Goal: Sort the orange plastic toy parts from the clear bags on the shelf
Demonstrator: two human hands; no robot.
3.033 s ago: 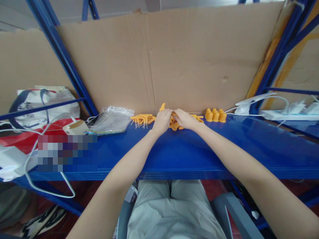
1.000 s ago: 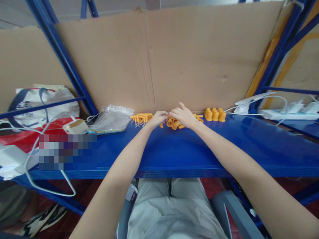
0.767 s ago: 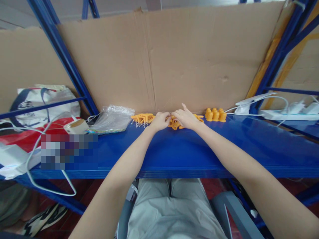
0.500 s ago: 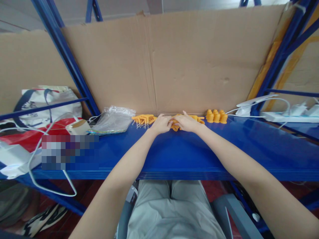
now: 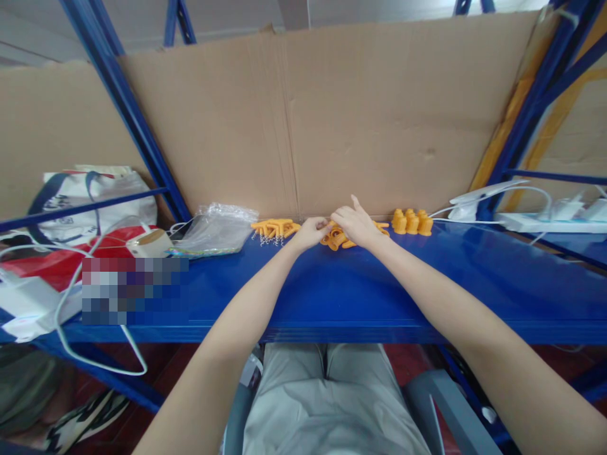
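Note:
My left hand (image 5: 313, 232) is closed in a pinch over the blue shelf top, and what its fingertips hold is too small to name. Meeting it from the right, my right hand (image 5: 355, 224) has its fingers bent towards the same spot, with one finger raised. Whatever lies between the fingertips is hidden. Just beneath and beside both hands is a pile of orange plastic parts (image 5: 336, 241), some ring-shaped or hollow. Left of my left hand lie several orange handles with metal spirals (image 5: 274, 227). To the right stand orange bell-shaped pieces (image 5: 411, 222) in rows.
Clear plastic bags (image 5: 215, 230) lie on the left part of the blue shelf (image 5: 332, 291). Further left are a white device (image 5: 149, 243), cables and a tote bag (image 5: 99, 196). A cardboard sheet (image 5: 379, 120) closes the back. A power strip (image 5: 545, 222) sits at right.
My right hand has lifted slightly and turned, with one finger now pointing up, uncovering more of the orange pile. My left hand stays almost in place.

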